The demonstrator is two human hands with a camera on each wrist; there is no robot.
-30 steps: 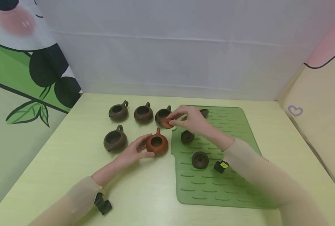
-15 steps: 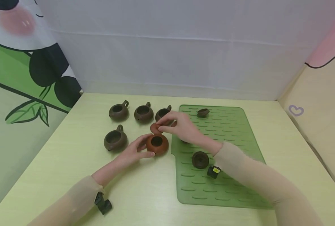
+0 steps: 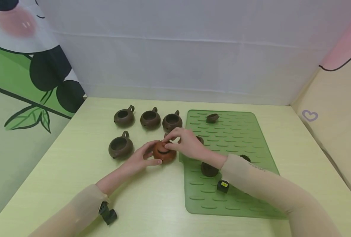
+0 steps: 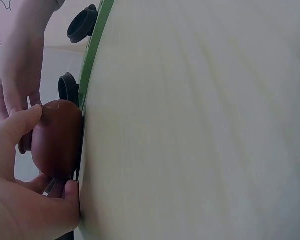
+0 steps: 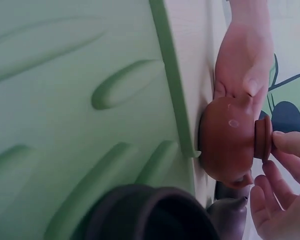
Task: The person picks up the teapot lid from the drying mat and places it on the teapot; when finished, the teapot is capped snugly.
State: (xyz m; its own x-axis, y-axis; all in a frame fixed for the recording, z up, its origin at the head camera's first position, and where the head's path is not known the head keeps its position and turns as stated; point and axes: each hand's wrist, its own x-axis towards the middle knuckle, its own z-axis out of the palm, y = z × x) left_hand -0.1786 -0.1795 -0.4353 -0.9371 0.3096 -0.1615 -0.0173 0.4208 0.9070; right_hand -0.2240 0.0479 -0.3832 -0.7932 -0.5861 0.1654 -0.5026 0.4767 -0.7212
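Observation:
A reddish-brown clay teapot [image 3: 168,158] stands upright on the table, just left of the green mat. My left hand [image 3: 141,157] holds its body from the left, thumb in front and fingers behind. With thumb and fingertips, my right hand [image 3: 187,143] pinches the matching lid [image 5: 262,137] over the teapot's mouth. In the head view a dark gap shows under the lid's front edge, so it sits slightly tilted. The left wrist view shows the teapot [image 4: 59,142] between my left thumb and fingers. My right fingers partly hide the lid's knob and the teapot's handle.
Several dark brown lidless teapots stand left and behind, such as the near-left one [image 3: 121,147] and the one behind my right hand [image 3: 172,121]. Dark lids lie on the green mat [image 3: 217,204], one at its back [image 3: 212,118] and one under my right wrist [image 3: 209,169].
My right hand has carried the reddish lid left and down from beside the dark teapot onto the reddish teapot's mouth. My left hand has stayed on the teapot.

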